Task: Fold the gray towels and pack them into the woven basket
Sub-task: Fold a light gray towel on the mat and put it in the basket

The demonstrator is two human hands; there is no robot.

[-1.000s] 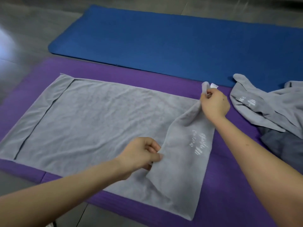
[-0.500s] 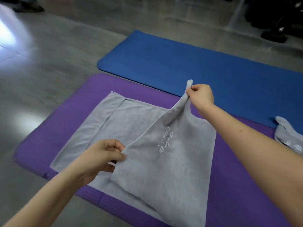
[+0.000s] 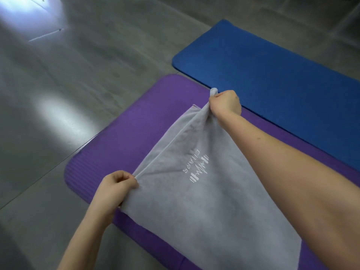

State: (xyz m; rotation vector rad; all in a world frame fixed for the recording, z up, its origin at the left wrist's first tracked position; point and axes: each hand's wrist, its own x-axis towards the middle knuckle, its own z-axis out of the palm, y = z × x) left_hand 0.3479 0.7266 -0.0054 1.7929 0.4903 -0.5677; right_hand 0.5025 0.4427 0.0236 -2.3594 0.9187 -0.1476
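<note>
A gray towel (image 3: 204, 207) with a white embroidered logo lies folded over itself on the purple mat (image 3: 109, 164). My left hand (image 3: 115, 189) pinches the near corner of the upper layer. My right hand (image 3: 226, 103) grips the far corner, a tuft of cloth sticking up from the fist. The upper layer's edge is stretched between both hands, close to the lower layer's left end, of which a narrow strip shows. The other towels and the woven basket are out of view.
A blue mat (image 3: 272, 78) lies beyond the purple one, to the right. Gray tiled floor (image 3: 68, 84) with light glare spreads to the left and behind.
Both hands have carried the towel's right end leftward over the rest of it, nearly to the left end. The view swung left, and the pile of other towels left the frame.
</note>
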